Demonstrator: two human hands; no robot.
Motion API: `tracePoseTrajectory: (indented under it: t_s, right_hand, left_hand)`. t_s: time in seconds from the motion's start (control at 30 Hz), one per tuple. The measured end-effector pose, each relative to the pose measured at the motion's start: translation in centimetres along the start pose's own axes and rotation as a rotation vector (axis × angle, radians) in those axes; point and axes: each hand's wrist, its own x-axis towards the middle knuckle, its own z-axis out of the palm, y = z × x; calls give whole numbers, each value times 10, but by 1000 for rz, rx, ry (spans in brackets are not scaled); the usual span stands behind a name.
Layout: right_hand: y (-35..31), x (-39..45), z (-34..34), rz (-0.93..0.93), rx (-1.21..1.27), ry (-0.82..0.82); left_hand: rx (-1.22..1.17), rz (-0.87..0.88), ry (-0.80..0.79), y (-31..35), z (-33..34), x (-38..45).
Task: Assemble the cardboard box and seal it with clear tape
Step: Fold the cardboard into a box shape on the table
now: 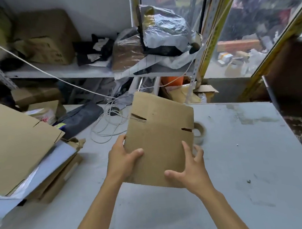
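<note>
A flattened brown cardboard box (159, 137) is held tilted above the grey table (240, 152), its flap slits facing me. My left hand (123, 161) grips its lower left edge, thumb on the front face. My right hand (190, 169) holds the lower right corner, thumb on the front and fingers spread along the right edge. A roll of clear tape (199, 131) lies on the table just right of the box, partly hidden behind it.
A stack of flat cardboard and white sheets (23, 157) covers the table's left side. A coil of white cord (109, 123) and a dark cloth (81, 118) lie behind. Cluttered shelves (89, 70) stand at the back, a dark bin (293, 92) at the right.
</note>
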Motion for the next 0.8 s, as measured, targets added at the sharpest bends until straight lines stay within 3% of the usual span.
tracePoseTrajectory:
  t_s: [0.33, 0.57, 0.67, 0.73, 0.8]
  right_hand:
    - [-42, 34, -39, -245, -2, 264]
    - [-23, 48, -38, -209, 65, 218]
    - [-9, 46, -32, -207, 40, 157]
    - [-4, 44, -30, -237, 19, 152]
    - [-1, 42, -29, -236, 43, 164]
  left_hand:
    - [719, 352, -65, 39, -13, 14]
    - [917, 491, -135, 21, -1, 29]
    - [1032, 568, 104, -8, 5, 31]
    - [994, 478, 301, -21, 8, 26]
    - [847, 313, 389, -25, 12, 16]
